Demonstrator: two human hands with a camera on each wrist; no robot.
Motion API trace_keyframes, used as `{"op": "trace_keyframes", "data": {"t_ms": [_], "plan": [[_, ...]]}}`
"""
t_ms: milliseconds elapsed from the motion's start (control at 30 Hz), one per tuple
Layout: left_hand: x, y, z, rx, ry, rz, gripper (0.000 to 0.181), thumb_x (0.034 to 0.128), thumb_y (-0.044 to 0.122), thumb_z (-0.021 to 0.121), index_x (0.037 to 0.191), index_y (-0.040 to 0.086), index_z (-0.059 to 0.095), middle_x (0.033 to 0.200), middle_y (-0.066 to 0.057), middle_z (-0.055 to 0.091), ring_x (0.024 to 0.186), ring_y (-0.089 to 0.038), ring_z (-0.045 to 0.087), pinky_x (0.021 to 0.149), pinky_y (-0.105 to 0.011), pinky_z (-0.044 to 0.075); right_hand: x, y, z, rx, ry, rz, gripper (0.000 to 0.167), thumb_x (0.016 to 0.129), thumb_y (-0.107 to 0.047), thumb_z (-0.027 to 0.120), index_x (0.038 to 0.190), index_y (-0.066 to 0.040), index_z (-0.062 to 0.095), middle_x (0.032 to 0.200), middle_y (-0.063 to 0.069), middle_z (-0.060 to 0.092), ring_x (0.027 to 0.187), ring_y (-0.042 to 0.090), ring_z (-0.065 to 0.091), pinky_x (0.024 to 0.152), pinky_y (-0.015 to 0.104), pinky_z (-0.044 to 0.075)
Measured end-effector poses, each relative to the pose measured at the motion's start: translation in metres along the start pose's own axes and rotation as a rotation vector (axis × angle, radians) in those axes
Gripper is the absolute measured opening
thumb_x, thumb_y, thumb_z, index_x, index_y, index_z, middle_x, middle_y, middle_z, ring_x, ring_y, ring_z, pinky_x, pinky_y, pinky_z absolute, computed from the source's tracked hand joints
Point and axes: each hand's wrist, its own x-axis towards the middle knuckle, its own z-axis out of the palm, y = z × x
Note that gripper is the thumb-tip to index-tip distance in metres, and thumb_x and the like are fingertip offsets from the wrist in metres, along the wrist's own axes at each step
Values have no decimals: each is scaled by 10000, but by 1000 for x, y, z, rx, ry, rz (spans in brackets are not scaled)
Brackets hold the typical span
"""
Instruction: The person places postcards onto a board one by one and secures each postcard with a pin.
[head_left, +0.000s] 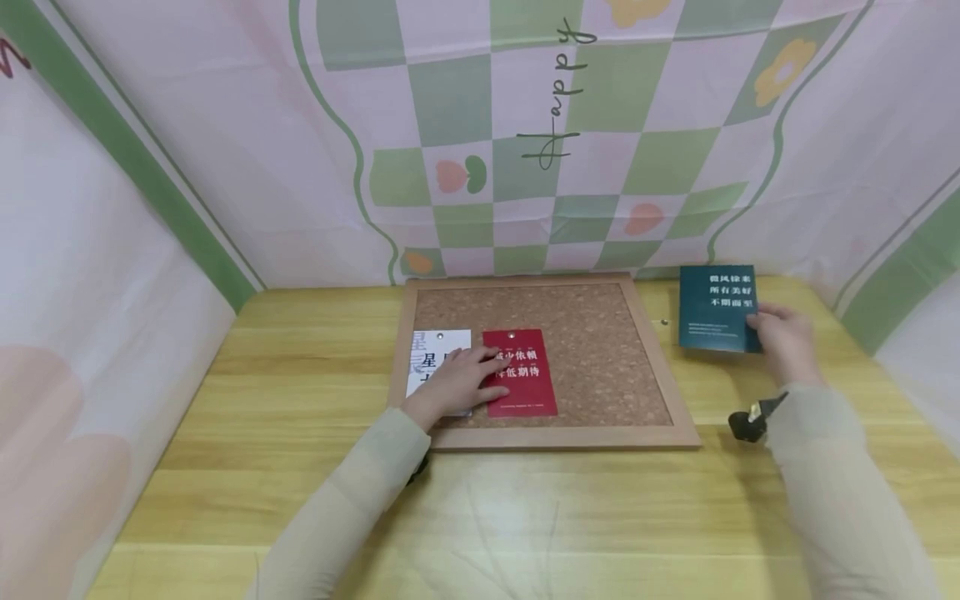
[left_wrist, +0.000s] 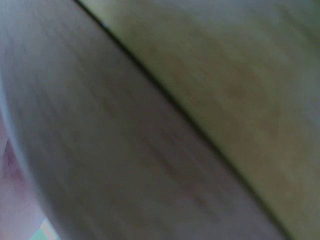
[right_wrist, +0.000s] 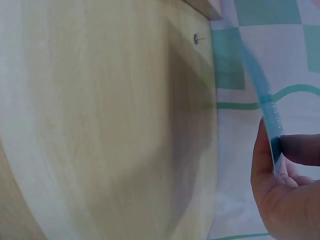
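Observation:
My right hand (head_left: 786,337) pinches a dark teal card (head_left: 712,308) with white printed characters by its right edge. In the right wrist view the card (right_wrist: 270,117) is seen almost edge-on, raised off the table between thumb and fingers. My left hand (head_left: 461,379) rests on a framed cork board (head_left: 600,358), its fingers extended over a red card (head_left: 521,392). Under that hand lies a white card (head_left: 420,350) with dark characters, partly covered. Each of these two cards has a pushpin at its top. The left wrist view shows only blurred wood surfaces.
A pushpin (right_wrist: 196,39) lies on the wooden table (head_left: 300,375), just right of the board's frame. Behind the table hangs a checked cloth (head_left: 525,225) with green and white squares. More pale cloth (head_left: 135,275) hangs at the left side.

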Motion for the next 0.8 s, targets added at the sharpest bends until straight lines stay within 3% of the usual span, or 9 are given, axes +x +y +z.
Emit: {"op": "trace_keyframes", "data": {"t_ms": [133, 333, 567, 633, 700, 800], "plan": [[0, 0, 0, 0, -3, -2, 596, 936, 494, 532, 1458, 234, 409, 1535, -47, 367, 1440, -218, 314, 1201, -510, 210, -7, -9, 3, -47, -12, 5, 588, 1006, -275, 408, 1504, -56, 187, 913, -198, 477, 669, -96, 504, 654, 131, 497], [0, 0, -1, -1, -6, -4, 592, 937, 496, 528, 1457, 238, 411, 1532, -47, 371, 1442, -221, 311, 1201, -508, 210, -16, -24, 13, -3, -66, -20, 601, 1000, -198, 407, 1512, -6, 157, 661, -205, 543, 482, 7, 441, 457, 189, 417], [0, 0, -1, 4, -4, 2, 590, 938, 492, 528, 1456, 232, 414, 1529, -50, 375, 1439, -220, 317, 1201, -510, 210, -23, -29, 27, 1, -140, -115, 613, 989, -143, 429, 1490, 77, 152, 627, -186, 568, 440, -14, 422, 444, 162, 423], [0, 0, -1, 5, -2, 4, 590, 938, 490, 531, 1455, 231, 415, 1527, -50, 379, 1436, -217, 322, 1200, -510, 212, -24, -30, 31, 27, -166, -140, 490, 981, -112, 440, 1440, 14, 323, 645, -183, 578, 459, -20, 444, 465, 151, 444], [0, 0, -1, 4, -2, 4, 590, 937, 488, 534, 1454, 231, 417, 1525, -50, 382, 1434, -215, 326, 1200, -510, 213, -24, -29, 34, 35, -184, -161, 315, 974, -88, 446, 1285, -41, 443, 664, -190, 581, 501, -31, 482, 499, 143, 474], [1, 0, -1, 5, -2, 5, 588, 937, 489, 533, 1453, 231, 419, 1522, -50, 386, 1433, -215, 327, 1199, -511, 214, -24, -29, 40, 25, -220, -188, 253, 968, -60, 442, 1214, -4, 440, 705, -212, 572, 604, -52, 559, 600, 138, 537]]}}
